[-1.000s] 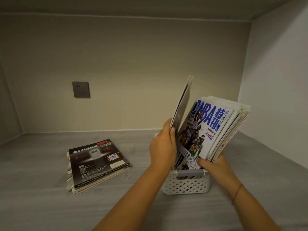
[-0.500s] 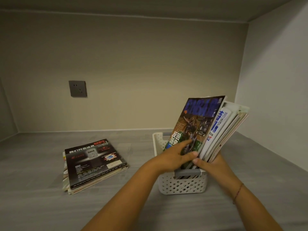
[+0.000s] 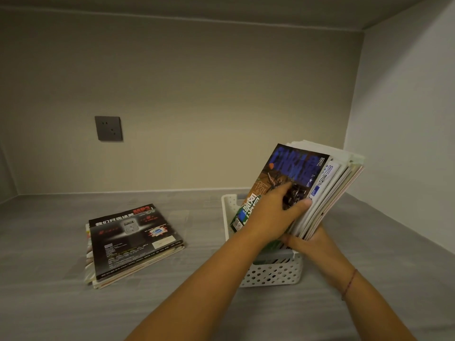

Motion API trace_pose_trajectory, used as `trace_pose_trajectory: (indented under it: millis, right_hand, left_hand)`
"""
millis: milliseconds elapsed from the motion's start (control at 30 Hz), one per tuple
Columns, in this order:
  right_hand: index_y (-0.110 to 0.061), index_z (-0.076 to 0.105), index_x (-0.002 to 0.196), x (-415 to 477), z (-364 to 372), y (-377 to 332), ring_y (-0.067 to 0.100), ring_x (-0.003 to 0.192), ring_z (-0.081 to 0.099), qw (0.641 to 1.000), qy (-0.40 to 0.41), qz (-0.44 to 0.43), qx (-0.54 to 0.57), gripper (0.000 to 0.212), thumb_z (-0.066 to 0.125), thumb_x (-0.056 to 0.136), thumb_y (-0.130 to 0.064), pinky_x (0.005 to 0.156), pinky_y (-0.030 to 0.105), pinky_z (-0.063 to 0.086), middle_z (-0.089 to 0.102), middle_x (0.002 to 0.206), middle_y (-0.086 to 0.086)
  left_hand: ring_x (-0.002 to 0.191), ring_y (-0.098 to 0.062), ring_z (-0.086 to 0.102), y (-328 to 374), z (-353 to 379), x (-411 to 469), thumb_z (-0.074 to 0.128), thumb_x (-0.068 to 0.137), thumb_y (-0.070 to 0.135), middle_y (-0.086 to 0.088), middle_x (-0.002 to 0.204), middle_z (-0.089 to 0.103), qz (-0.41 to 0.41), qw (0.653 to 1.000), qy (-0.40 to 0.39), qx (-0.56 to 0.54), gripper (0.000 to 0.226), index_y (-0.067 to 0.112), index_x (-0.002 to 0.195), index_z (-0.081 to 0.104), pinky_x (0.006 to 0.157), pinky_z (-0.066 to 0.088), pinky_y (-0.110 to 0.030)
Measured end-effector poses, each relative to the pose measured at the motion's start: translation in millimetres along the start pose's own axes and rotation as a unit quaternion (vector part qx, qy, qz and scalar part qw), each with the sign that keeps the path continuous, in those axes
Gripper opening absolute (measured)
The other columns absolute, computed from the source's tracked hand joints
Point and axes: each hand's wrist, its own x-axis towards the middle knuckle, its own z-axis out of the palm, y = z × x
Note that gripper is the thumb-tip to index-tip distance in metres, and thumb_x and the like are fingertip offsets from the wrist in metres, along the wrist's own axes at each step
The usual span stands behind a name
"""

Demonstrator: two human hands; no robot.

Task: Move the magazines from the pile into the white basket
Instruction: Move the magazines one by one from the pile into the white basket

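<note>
Magazines (image 3: pixel 342 183) stand on edge in the white basket (image 3: pixel 270 276), fanned and leaning toward its right side, with most of their height above its rim. The left hand (image 3: pixel 275 212) lies on the front magazine (image 3: pixel 293 166), the dark-covered one. Its fingers are bent on the cover and its thumb lies across the right edge, gripping it against the rest. The right hand (image 3: pixel 312 244) cups the bundle from below at the basket's near right corner, fingers curled round the lower edges.

The step appears to be seating this front copy. It is best slid down until its bottom edge meets the basket floor, with the right hand bracing the lean, and released only once the fan rests on its own.

The pile (image 3: pixel 133 244) lies flat, well left of the basket, so work remains. Both sit on a grey wood-grain surface (image 3: pixel 49 303). A beige wall rises behind the basket, with a dark socket (image 3: pixel 108 128) up to the left. A paler side wall (image 3: pixel 406 119) stands to the basket's right.
</note>
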Motion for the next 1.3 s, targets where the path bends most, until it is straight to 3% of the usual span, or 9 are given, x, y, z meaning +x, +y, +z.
trace_pose_trajectory:
  millis: [200, 400, 533, 633, 700, 800, 967, 1100, 1300]
  right_hand:
    - [-0.027, 0.049, 0.123, 4, -4, 6, 0.007, 0.095, 0.066, 1.0, 0.016, -0.014, -0.016, 0.069, 0.077, 0.063, -0.006, 0.072, 0.02, 0.055, 0.071, 0.101, -0.006]
    - [-0.018, 0.055, 0.116, 8, -6, -5, 0.007, 0.096, 0.066, 0.997, -0.028, -0.043, -0.059, 0.064, 0.075, 0.062, 0.009, 0.073, 0.017, 0.053, 0.068, 0.104, -0.002]
    - [-0.012, 0.056, 0.112, 8, -9, -12, 0.01, 0.092, 0.067, 0.994, -0.063, -0.047, -0.077, 0.055, 0.075, 0.064, 0.006, 0.072, 0.018, 0.053, 0.068, 0.101, 0.006]
    - [-0.012, 0.04, 0.131, 10, -10, -11, 0.014, 0.106, 0.062, 0.994, -0.079, -0.025, -0.075, 0.077, 0.076, 0.065, 0.001, 0.083, 0.026, 0.053, 0.062, 0.118, 0.008]
    - [-0.015, 0.03, 0.139, 11, -9, -10, 0.013, 0.114, 0.058, 0.992, -0.101, -0.014, -0.08, 0.089, 0.078, 0.065, -0.004, 0.09, 0.027, 0.051, 0.056, 0.128, 0.006]
    - [-0.018, 0.022, 0.142, 14, -3, -14, 0.005, 0.12, 0.052, 0.987, -0.123, -0.02, -0.105, 0.103, 0.083, 0.06, -0.021, 0.091, 0.017, 0.046, 0.048, 0.136, -0.001]
    - [-0.036, 0.02, 0.138, 22, 6, -17, 0.001, 0.123, 0.046, 0.984, -0.093, -0.038, -0.149, 0.106, 0.083, 0.054, -0.05, 0.1, 0.029, 0.043, 0.046, 0.136, -0.014]
    - [-0.065, 0.018, 0.117, 17, 12, -13, -0.017, 0.108, 0.049, 0.979, -0.033, -0.051, -0.196, 0.092, 0.08, 0.049, -0.061, 0.081, 0.006, 0.044, 0.046, 0.114, -0.043]
    - [-0.061, 0.019, 0.121, 18, 17, -16, -0.015, 0.104, 0.051, 0.983, -0.019, -0.06, -0.172, 0.092, 0.08, 0.051, -0.057, 0.076, 0.005, 0.046, 0.049, 0.112, -0.041]
  left_hand:
    - [0.076, -0.029, 0.065, 14, 4, 0, 0.04, 0.097, 0.023, -0.015, 0.087, 0.069, 0.088, 0.952, 0.07, 0.286, 0.029, 0.004, 0.1, 0.062, 0.065, 0.047, -0.033]
    - [0.058, -0.027, 0.061, 11, 5, -26, 0.049, 0.093, 0.008, -0.018, 0.069, 0.066, 0.137, 0.961, 0.137, 0.198, 0.022, -0.001, 0.081, 0.065, 0.053, 0.039, -0.025]
    - [0.094, -0.011, 0.061, 7, 1, -38, 0.04, 0.101, 0.024, -0.004, 0.108, 0.068, 0.092, 0.99, 0.094, 0.05, 0.03, 0.013, 0.116, 0.064, 0.079, 0.049, -0.023]
    - [0.133, -0.011, 0.038, -3, 3, -27, 0.029, 0.101, 0.045, 0.002, 0.147, 0.042, -0.068, 0.995, 0.01, -0.07, 0.048, 0.027, 0.144, 0.038, 0.113, 0.032, -0.034]
    - [0.139, -0.018, 0.032, -8, 3, -18, 0.026, 0.095, 0.059, 0.001, 0.153, 0.033, -0.191, 0.963, -0.042, -0.186, 0.059, 0.035, 0.149, 0.024, 0.116, 0.027, -0.044]
    - [0.142, -0.025, 0.028, -10, 4, -11, 0.028, 0.087, 0.072, -0.002, 0.157, 0.026, -0.264, 0.93, -0.052, -0.25, 0.071, 0.041, 0.15, 0.013, 0.115, 0.027, -0.049]
    - [0.145, -0.023, 0.023, -10, 4, -12, 0.028, 0.087, 0.07, -0.001, 0.159, 0.019, -0.246, 0.926, 0.022, -0.286, 0.072, 0.042, 0.15, 0.009, 0.116, 0.025, -0.049]
    - [0.142, -0.017, 0.028, -5, 0, -18, 0.025, 0.09, 0.066, 0.004, 0.157, 0.025, -0.203, 0.933, 0.044, -0.295, 0.067, 0.04, 0.15, 0.014, 0.117, 0.027, -0.044]
    - [0.148, -0.009, 0.0, 22, -21, -7, 0.039, 0.084, 0.07, 0.015, 0.16, -0.003, -0.059, 0.976, 0.121, -0.171, 0.086, 0.037, 0.151, -0.003, 0.12, 0.009, -0.046]
